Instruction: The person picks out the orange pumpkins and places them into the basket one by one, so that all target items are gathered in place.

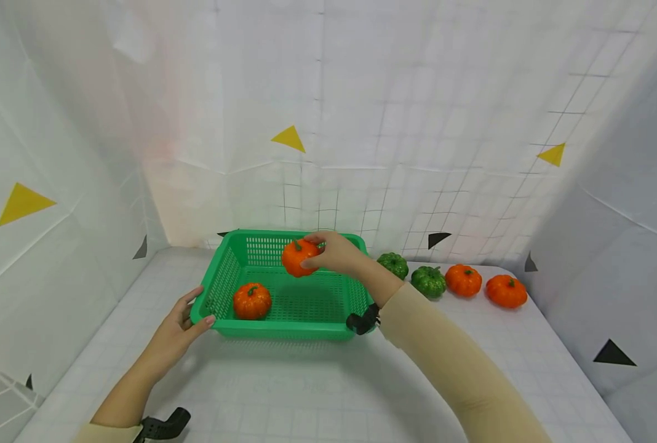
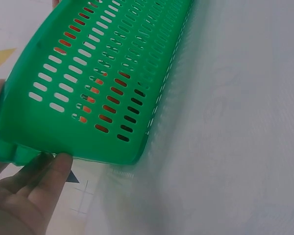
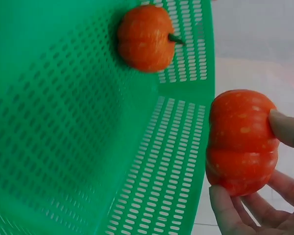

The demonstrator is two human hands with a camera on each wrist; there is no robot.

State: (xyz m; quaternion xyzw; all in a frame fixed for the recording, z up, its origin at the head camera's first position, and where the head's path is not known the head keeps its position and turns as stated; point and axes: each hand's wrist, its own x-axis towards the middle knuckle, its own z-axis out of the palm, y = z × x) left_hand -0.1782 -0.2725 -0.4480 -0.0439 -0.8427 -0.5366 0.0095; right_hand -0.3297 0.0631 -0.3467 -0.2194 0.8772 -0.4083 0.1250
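Note:
A small orange pumpkin (image 1: 298, 258) with a green stem is pinched between the thumb and fingers of my right hand (image 1: 336, 253), above the green plastic basket (image 1: 284, 332). In the right wrist view that pumpkin (image 3: 242, 142) overlaps the basket's perforated wall. Another orange pumpkin (image 1: 252, 301) sits inside the basket at its front left. My left hand (image 1: 178, 326) grips the basket's left front corner, thumb over the rim. The left wrist view shows its thumb and fingers (image 2: 56, 178) at the basket's rim.
Right of the basket, a green pumpkin (image 1: 393, 265), a second green pumpkin (image 1: 429, 282), an orange pumpkin (image 1: 464, 280) and a farther orange pumpkin (image 1: 506, 291) lie on the white table (image 1: 317, 387). White sheeting (image 1: 251, 111) stands behind and at both sides.

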